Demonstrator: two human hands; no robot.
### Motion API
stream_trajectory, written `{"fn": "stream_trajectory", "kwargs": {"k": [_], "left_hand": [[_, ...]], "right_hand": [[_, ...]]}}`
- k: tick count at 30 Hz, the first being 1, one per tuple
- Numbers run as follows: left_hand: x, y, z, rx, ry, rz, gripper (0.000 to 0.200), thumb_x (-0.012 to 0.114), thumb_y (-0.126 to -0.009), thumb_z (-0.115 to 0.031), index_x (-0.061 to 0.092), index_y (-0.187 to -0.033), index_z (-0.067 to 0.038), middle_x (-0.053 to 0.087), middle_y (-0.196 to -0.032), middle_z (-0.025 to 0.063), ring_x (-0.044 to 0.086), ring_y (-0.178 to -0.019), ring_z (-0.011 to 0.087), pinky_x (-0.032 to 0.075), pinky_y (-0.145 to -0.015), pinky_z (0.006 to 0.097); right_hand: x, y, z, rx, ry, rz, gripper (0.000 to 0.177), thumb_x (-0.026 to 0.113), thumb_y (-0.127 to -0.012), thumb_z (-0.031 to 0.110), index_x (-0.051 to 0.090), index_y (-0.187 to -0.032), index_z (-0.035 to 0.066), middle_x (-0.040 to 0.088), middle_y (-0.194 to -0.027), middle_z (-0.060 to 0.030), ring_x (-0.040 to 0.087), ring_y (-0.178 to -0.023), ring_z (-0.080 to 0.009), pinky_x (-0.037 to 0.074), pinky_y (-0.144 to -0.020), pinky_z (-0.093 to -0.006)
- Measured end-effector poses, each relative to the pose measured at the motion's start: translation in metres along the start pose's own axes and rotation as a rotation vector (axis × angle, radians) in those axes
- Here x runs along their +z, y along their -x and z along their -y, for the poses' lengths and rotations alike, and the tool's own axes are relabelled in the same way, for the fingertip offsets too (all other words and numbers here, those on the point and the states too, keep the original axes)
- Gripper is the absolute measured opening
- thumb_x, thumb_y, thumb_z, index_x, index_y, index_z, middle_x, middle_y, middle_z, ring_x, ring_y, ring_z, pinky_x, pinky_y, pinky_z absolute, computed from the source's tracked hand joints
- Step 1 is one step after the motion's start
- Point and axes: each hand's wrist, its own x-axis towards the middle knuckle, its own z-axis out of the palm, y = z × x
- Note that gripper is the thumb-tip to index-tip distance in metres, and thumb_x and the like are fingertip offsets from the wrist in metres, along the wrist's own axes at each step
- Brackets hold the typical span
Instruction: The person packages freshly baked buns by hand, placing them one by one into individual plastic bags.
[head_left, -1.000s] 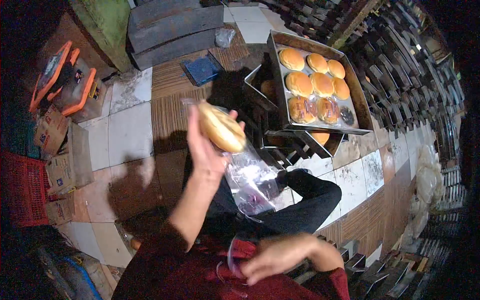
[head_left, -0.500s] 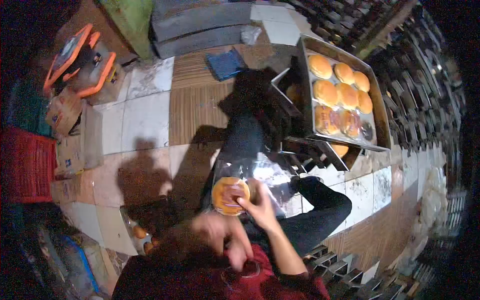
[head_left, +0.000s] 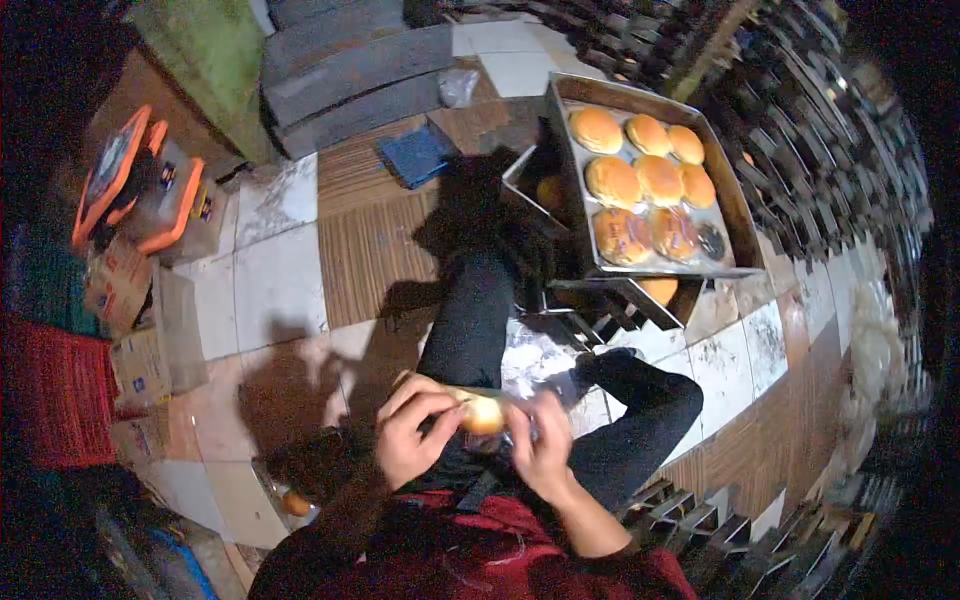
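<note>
A round golden bun [head_left: 483, 414] is held above my lap, tipped so that it shows edge-on. My left hand [head_left: 413, 430] grips its left side with bent fingers. My right hand [head_left: 541, 445] is at the bun's right side, blurred, with its fingers closed against it. Whether a plastic wrapper lies around this bun is hard to make out. Shiny clear plastic [head_left: 535, 360] lies just beyond my hands, between my legs.
A metal tray [head_left: 668, 268] of buns, some in printed wrappers, rests on stacked trays at the right front. A blue flat piece [head_left: 418, 155] lies on the floor. Orange-edged containers [head_left: 185, 205], cardboard boxes [head_left: 140, 365] and a red crate [head_left: 60, 395] stand left.
My left hand has come up from near my waist to the bun. The bun has turned from face-up to edge-on, and both hands now hold it. The view has shifted slightly.
</note>
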Motion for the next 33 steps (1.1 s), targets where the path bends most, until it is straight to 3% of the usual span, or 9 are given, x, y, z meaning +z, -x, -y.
{"fn": "stream_trajectory", "kwargs": {"k": [6, 10, 15, 18, 22, 24, 28, 29, 33], "left_hand": [[0.003, -0.005, -0.018, -0.138, 0.107, 0.337, 0.009, 0.063, -0.070, 0.000, 0.054, -0.070, 0.001, 0.054, -0.072, 0.0092, 0.055, -0.070, 0.0217, 0.043, -0.065, 0.0290], [0.015, -0.042, 0.014, -0.517, -0.070, -0.316, 0.008, 0.054, -0.083, -0.008, 0.049, -0.081, -0.002, 0.048, -0.079, 0.0032, 0.045, -0.073, 0.0144, 0.039, -0.070, 0.0268], [0.024, 0.027, 0.066, -0.525, 0.013, -0.307, 0.018, 0.058, -0.083, -0.015, 0.052, -0.076, 0.000, 0.053, -0.077, 0.0050, 0.047, -0.070, 0.0121, 0.039, -0.060, 0.0273], [0.030, 0.052, 0.060, -0.983, 0.354, -0.423, 0.017, 0.059, -0.082, -0.013, 0.056, -0.069, -0.003, 0.053, -0.066, -0.0006, 0.046, -0.066, 0.0071, 0.036, -0.055, 0.0234], [0.024, 0.026, 0.018, -1.062, 0.617, -0.542, 0.019, 0.057, -0.083, -0.028, 0.062, -0.078, -0.010, 0.057, -0.073, -0.0029, 0.046, -0.068, 0.0058, 0.031, -0.063, 0.0237], [0.024, 0.015, 0.009, -0.783, 0.289, -0.523, 0.028, 0.051, -0.082, -0.037, 0.059, -0.090, -0.012, 0.057, -0.092, -0.0005, 0.046, -0.075, 0.0070, 0.031, -0.066, 0.0230], [-0.020, 0.045, 0.079, -0.774, 0.592, -0.523, 0.030, 0.052, -0.082, -0.030, 0.053, -0.104, -0.010, 0.055, -0.090, 0.0005, 0.048, -0.077, 0.0096, 0.035, -0.066, 0.0235], [-0.024, 0.049, 0.087, -0.821, 0.694, -0.454, 0.030, 0.052, -0.082, -0.027, 0.051, -0.107, -0.009, 0.055, -0.089, 0.0009, 0.048, -0.078, 0.0104, 0.037, -0.065, 0.0237], [0.004, 0.026, 0.034, -0.838, 0.663, -0.580, 0.025, 0.052, -0.084, -0.020, 0.052, -0.105, -0.007, 0.055, -0.088, 0.0030, 0.051, -0.077, 0.0120, 0.039, -0.064, 0.0235]], "right_hand": [[-0.013, -0.011, 0.025, 0.064, -0.130, 0.013, 0.014, 0.059, -0.079, 0.004, 0.053, -0.067, -0.001, 0.046, -0.056, -0.0147, 0.043, -0.047, -0.0260, 0.034, -0.045, -0.0350], [0.009, -0.059, -0.033, 0.393, -0.068, -0.099, 0.031, 0.048, -0.089, 0.019, 0.044, -0.065, 0.000, 0.043, -0.056, -0.0189, 0.039, -0.047, -0.0301, 0.033, -0.045, -0.0362], [0.030, 0.006, -0.079, 0.660, -0.119, 0.125, 0.035, 0.050, -0.089, 0.024, 0.052, -0.067, -0.003, 0.045, -0.051, -0.0069, 0.038, -0.053, -0.0111, 0.036, -0.050, -0.0312], [0.019, 0.022, -0.038, 0.158, 0.254, -0.082, 0.041, 0.065, -0.074, 0.024, 0.049, -0.108, 0.009, 0.049, -0.101, -0.0139, 0.045, -0.096, -0.0338, 0.035, -0.081, -0.0449], [0.025, -0.007, -0.012, -0.277, 0.533, 0.330, 0.062, 0.072, -0.066, 0.028, 0.043, -0.119, 0.012, 0.050, -0.107, -0.0127, 0.050, -0.098, -0.0290, 0.035, -0.089, -0.0471], [0.010, -0.056, -0.025, 0.259, 0.141, 0.385, 0.064, 0.072, -0.068, 0.026, 0.040, -0.121, 0.012, 0.053, -0.103, -0.0133, 0.055, -0.089, -0.0284, 0.043, -0.082, -0.0423], [-0.129, -0.141, -0.021, 0.390, 0.062, 0.164, 0.072, 0.073, -0.070, 0.028, 0.034, -0.125, 0.000, 0.055, -0.102, -0.0184, 0.058, -0.086, -0.0302, 0.047, -0.074, -0.0374], [-0.163, -0.147, -0.057, 0.051, 0.642, -0.192, 0.063, 0.070, -0.073, 0.026, 0.039, -0.122, -0.001, 0.055, -0.106, -0.0182, 0.056, -0.092, -0.0301, 0.044, -0.081, -0.0363], [-0.216, -0.128, -0.007, -0.108, 0.416, -1.202, 0.026, 0.055, -0.085, 0.013, 0.051, -0.106, -0.002, 0.055, -0.103, -0.0149, 0.053, -0.091, -0.0187, 0.041, -0.082, -0.0293]]}}
